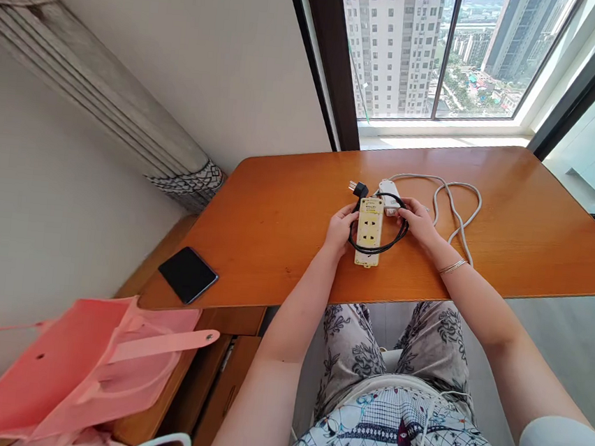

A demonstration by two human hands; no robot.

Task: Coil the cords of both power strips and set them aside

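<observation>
A cream power strip [369, 231] lies on the wooden table [276, 221], with its black cord [393, 245] looped around it and the black plug [358, 188] at its far end. My left hand [340, 228] rests against the strip's left side, fingers curled on the cord. My right hand [418, 219] is at the strip's right side, fingers closed on the black cord loop. A white power strip [388, 195] lies just behind, partly hidden by my right hand, and its white cable [454, 204] curls off to the right.
A black phone [188, 274] lies at the table's near left corner. A pink bag [78, 370] sits on a lower wooden cabinet at the left. A window stands behind the table, a wall to the left.
</observation>
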